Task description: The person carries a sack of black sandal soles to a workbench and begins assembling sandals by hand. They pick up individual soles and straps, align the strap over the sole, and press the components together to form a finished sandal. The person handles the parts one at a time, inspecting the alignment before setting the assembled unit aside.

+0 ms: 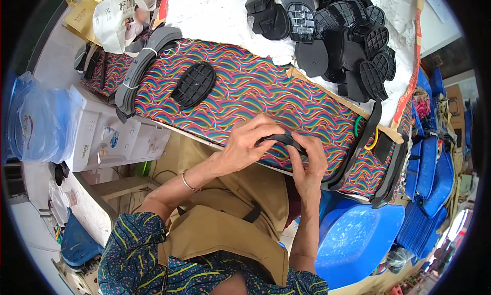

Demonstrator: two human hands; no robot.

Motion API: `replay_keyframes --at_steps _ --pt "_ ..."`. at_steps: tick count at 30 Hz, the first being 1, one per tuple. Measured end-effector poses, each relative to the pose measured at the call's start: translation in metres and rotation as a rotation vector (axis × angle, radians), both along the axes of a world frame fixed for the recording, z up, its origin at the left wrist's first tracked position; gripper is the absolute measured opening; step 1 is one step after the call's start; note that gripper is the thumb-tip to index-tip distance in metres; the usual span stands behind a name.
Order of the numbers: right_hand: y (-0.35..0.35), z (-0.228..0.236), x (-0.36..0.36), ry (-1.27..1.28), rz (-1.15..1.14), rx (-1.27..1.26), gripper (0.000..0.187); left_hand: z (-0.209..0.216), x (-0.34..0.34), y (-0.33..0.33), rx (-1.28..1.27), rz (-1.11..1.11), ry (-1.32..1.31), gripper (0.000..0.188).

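Over the front edge of the colourful wavy-patterned cloth [245, 90], my left hand [249, 144] and my right hand [310, 162] pinch a small curved black piece [279, 138] from its two ends. It looks like part of a shoe sole, but my fingers cover much of it. A black heel-shaped sole piece [195, 85] with a grid of ribs lies on the cloth beyond my left hand. To the right of my right hand, long dark strips [358, 154] hang over the table's edge.
A pile of black sole pieces [332, 36] rests on white sheeting at the far right. Bundled grey strips [140, 64] are tied at the left, near a white paper bag [120, 18]. A water dispenser [97, 136] stands left; a blue tub [363, 238] sits lower right.
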State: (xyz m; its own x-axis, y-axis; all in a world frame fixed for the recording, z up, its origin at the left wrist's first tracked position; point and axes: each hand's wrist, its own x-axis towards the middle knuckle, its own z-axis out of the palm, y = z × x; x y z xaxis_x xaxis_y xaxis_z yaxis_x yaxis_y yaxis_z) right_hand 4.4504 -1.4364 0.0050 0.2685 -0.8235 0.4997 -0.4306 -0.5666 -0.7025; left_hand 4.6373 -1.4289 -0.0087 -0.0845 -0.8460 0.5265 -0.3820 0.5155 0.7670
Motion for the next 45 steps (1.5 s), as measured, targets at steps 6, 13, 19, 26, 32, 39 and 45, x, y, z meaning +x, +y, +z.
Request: replay_keyframes --at_steps 6,13,19,26,32,39,45 --pt "0.001 -0.006 0.005 0.024 -0.016 -0.031 0.031 -0.001 0.001 0.003 0.15 -0.04 0.163 0.027" --pt "0.002 -0.005 0.009 0.075 -0.032 -0.061 0.029 -0.001 0.005 0.002 0.091 0.045 -0.111 0.028" --pt "0.003 0.012 0.018 0.174 -0.009 0.026 0.027 -0.004 0.012 0.003 0.077 0.056 -0.174 0.03" --pt "0.0 0.015 0.016 0.139 -0.026 0.142 0.022 0.001 0.023 0.002 -0.039 0.126 -0.066 0.033" --pt "0.0 0.008 0.018 0.116 -0.083 0.102 0.024 -0.011 0.016 -0.009 -0.392 0.212 -0.248 0.02" --pt "-0.002 -0.001 0.02 0.049 -0.214 0.083 0.021 -0.022 0.021 -0.025 -0.461 0.203 -0.407 0.026" --pt "-0.015 -0.017 -0.008 -0.676 -0.327 0.372 0.018 0.01 -0.003 -0.026 -0.232 0.222 -0.012 0.038"
